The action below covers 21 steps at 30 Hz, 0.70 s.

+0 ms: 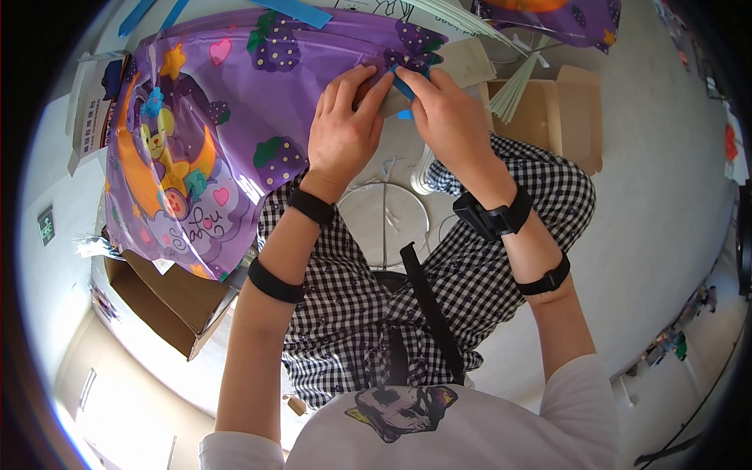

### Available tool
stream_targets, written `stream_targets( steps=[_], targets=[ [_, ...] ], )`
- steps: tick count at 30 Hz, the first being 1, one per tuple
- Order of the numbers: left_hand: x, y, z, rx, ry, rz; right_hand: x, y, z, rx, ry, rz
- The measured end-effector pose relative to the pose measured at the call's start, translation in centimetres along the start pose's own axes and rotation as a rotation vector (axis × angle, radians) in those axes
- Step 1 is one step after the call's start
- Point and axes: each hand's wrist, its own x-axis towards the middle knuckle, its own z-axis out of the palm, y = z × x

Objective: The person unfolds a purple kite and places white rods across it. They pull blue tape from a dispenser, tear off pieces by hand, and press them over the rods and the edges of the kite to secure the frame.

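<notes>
A large purple plastic bag [235, 117], printed with berries, hearts, stars and a cartoon animal on a moon, spreads from the upper left and narrows to a gathered end in front of me. My left hand [345, 129] lies over that end, its fingers bent and pressed onto the gathered plastic. Beside it, my right hand [454, 121] pinches a short blue strip [404, 86] against the same spot. The fingertips of both hands almost meet. What lies under them is partly hidden.
Bundled pale green strips [515, 90] lie beyond my right hand, near another purple bag [556, 23]. Blue strips [294, 11] rest at the top. Cardboard boxes stand right [580, 117] and lower left [153, 294]. A stool's metal ring [428, 215] shows between my knees.
</notes>
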Motion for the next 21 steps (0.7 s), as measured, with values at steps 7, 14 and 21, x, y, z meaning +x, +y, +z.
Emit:
stream_targets(
  steps=[7, 14, 21],
  targets=[
    [0.15, 0.04, -0.02, 0.003, 0.001, 0.005, 0.13, 0.00, -0.16, -0.013, -0.006, -0.001],
    [0.20, -0.05, 0.03, 0.002, 0.008, 0.014, 0.26, 0.01, -0.10, -0.010, -0.015, 0.008],
    [0.17, -0.04, 0.03, 0.017, 0.027, 0.021, 0.30, -0.09, -0.26, 0.088, 0.001, 0.053]
  ],
)
